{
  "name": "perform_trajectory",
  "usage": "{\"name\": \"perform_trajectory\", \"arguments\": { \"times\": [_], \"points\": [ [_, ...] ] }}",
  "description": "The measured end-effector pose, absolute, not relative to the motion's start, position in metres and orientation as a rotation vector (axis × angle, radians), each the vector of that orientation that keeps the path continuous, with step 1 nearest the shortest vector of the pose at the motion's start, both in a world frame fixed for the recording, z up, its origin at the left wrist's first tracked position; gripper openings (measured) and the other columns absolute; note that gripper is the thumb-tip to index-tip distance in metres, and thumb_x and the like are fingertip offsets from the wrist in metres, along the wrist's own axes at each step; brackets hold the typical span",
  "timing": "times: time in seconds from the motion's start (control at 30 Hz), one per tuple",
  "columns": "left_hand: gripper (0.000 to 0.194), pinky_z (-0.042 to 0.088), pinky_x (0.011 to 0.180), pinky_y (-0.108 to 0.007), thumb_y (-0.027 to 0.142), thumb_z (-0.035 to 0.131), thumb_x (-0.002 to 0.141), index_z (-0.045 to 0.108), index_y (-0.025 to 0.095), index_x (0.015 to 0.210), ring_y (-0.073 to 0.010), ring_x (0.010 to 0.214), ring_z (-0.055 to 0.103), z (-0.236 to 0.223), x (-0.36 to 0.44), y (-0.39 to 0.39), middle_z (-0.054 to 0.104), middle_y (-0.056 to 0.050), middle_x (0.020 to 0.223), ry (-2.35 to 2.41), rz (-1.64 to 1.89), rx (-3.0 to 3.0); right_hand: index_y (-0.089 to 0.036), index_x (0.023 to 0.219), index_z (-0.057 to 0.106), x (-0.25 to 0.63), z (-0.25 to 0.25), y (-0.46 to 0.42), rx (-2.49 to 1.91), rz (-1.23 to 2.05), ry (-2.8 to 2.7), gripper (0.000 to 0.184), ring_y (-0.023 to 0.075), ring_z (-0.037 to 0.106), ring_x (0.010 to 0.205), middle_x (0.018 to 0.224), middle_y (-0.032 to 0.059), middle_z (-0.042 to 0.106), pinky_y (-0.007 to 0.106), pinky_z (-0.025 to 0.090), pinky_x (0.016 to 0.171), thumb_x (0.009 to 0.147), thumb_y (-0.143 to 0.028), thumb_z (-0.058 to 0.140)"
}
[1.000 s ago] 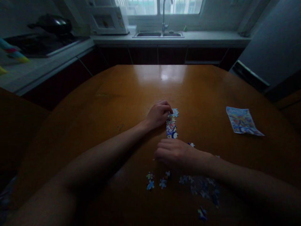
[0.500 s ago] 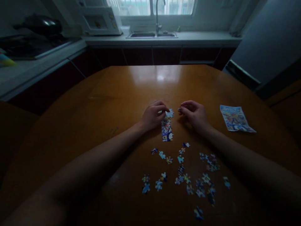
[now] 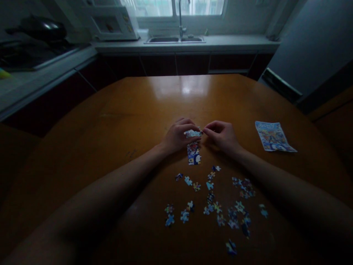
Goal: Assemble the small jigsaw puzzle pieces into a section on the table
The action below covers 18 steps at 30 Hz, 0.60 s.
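Note:
A narrow strip of joined puzzle pieces lies on the wooden table. Over its upper part rests my left hand, thumb and forefinger apart across the strip, with pale blue pieces showing between them. My right hand pinches a small puzzle piece at the strip's upper right edge. Fingertips cover most of that piece, and I cannot tell if it is locked in. Nearer to me lie loose puzzle pieces, among them a light blue one and a dark blue one.
A creased picture sheet lies to the right of my right hand. Several loose pieces form a cluster at the front right. Beyond the table are a sink, a microwave and a dark pan on the stove.
My right hand has moved left, bringing its piece against the strip. My left thumb and forefinger have spread further apart over the strip. The whole view has shifted slightly.

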State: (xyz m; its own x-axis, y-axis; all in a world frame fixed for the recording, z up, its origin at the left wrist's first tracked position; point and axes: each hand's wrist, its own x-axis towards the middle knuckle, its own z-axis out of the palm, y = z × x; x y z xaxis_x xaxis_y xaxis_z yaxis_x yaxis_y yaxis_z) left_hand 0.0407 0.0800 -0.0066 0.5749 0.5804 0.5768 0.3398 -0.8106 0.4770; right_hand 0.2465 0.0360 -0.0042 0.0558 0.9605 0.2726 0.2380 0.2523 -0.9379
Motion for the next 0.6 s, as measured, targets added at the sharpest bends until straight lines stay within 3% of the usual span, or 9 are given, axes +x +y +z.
{"name": "perform_trajectory", "arguments": {
  "times": [0.3,0.6],
  "points": [
    [0.014,0.049,0.082,-0.033,0.035,0.076,0.085,0.074,0.023,0.093,-0.018,0.09,0.061,-0.0075,0.0415,0.0795,0.069,-0.004,0.092,0.761,1.101,2.515,-0.018,0.084,0.079,0.2449,-0.0037,0.0338,-1.166,0.909,-1.453,0.015,0.0183,0.07,0.073,0.083,0.0066,0.078,0.033,0.057,0.069,0.074,-0.029,0.08],
    [0.013,0.048,0.075,-0.031,0.031,0.073,0.087,0.076,0.02,0.093,-0.0168,0.084,0.06,-0.0063,0.0425,0.079,0.069,-0.004,0.087,0.753,1.212,2.533,-0.016,0.091,0.08,0.2488,-0.0067,0.0356,-1.144,0.82,-1.54,0.019,0.018,0.069,0.071,0.085,0.0076,0.078,0.031,0.053,0.064,0.079,-0.032,0.078]
  ]
}}
